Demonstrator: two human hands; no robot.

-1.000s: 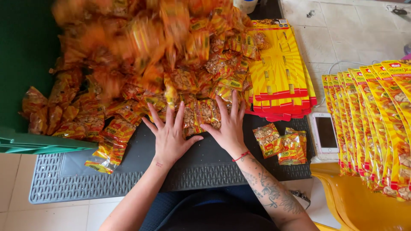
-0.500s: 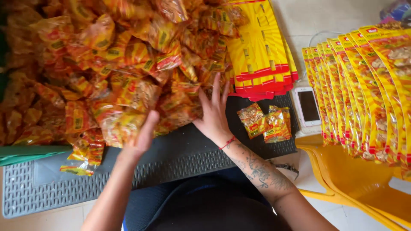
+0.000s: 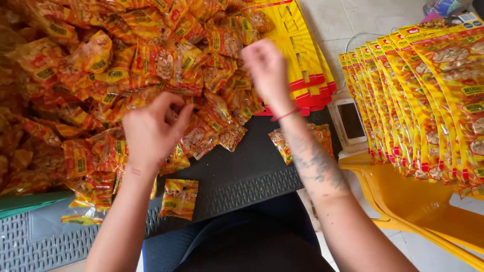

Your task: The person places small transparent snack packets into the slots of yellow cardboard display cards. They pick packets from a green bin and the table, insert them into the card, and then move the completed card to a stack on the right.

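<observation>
A big heap of small orange and yellow snack packets (image 3: 126, 65) covers the left and middle of a dark ribbed mat (image 3: 242, 181). My left hand (image 3: 151, 128) lies at the heap's near edge with thumb and fingers pinched on a packet. My right hand (image 3: 266, 68) hovers over the heap's right edge next to a stack of yellow hanging cards (image 3: 302, 60). It is blurred with its fingers curled, and what it holds is not visible. A single packet (image 3: 179, 199) lies on the mat near my left forearm. Two more packets (image 3: 282, 143) sit beside my right forearm.
A white phone (image 3: 350, 121) lies right of the mat. Rows of filled yellow display strips (image 3: 428, 100) overlap on the right above a yellow plastic chair (image 3: 403, 201). A green edge (image 3: 25, 201) shows at the lower left. The floor behind is tiled.
Both hands have lifted from lying flat on the mat at the heap's edge. The left has closed onto the packets, and the right has risen towards the yellow cards. The camera has moved closer.
</observation>
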